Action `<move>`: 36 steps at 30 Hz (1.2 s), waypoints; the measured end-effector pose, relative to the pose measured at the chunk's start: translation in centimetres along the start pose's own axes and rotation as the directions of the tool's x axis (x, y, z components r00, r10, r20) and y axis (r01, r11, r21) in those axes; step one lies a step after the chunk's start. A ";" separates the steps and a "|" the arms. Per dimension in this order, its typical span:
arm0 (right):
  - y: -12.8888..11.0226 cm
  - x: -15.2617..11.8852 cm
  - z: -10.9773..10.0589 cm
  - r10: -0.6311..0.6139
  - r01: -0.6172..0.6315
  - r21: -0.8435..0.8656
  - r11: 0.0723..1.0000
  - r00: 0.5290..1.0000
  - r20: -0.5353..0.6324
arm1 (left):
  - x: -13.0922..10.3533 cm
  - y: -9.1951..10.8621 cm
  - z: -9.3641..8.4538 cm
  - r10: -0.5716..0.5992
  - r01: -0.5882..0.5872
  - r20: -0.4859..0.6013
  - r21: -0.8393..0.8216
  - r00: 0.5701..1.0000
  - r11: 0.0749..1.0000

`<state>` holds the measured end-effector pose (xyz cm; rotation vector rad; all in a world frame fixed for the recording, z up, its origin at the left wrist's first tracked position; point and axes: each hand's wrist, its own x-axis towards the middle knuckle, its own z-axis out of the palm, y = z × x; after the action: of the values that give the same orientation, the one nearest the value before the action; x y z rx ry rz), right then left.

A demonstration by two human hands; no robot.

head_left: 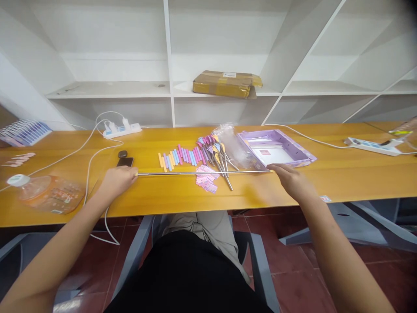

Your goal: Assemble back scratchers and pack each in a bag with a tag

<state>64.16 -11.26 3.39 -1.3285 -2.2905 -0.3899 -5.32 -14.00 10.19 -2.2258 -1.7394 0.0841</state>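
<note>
A telescopic back scratcher's thin metal rod (182, 173) stretches level above the table's front part. My left hand (119, 181) is closed around one end, and my right hand (288, 179) grips the other; a bit of yellow shows at each fist. Behind the rod lies a pile of back scratchers (216, 150) with pink, blue and yellow hand-shaped heads. To its left is a row of short coloured handle tubes (182, 155). Small pink printed cards (206, 179) lie partly beneath the rod. An open purple box (301, 148) stands beyond my right hand.
A clear plastic bag (233, 145) lies beside the box. An orange-labelled bottle (48, 193) lies at left, near white cables and a phone-like dark device (125, 162). Power strips (122, 130) sit at both sides. A taped carton (226, 84) rests on the shelf.
</note>
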 end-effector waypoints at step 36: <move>-24.9 13.5 3.6 -0.032 0.020 0.032 0.999 0.902 0.431 | 5.8 19.0 -2.8 0.130 -0.104 0.103 -0.221 0.986 0.970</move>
<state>35.85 -11.93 6.97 -1.4918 -2.6614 -0.0714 14.68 -13.10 8.40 -2.5265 -1.7484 0.0559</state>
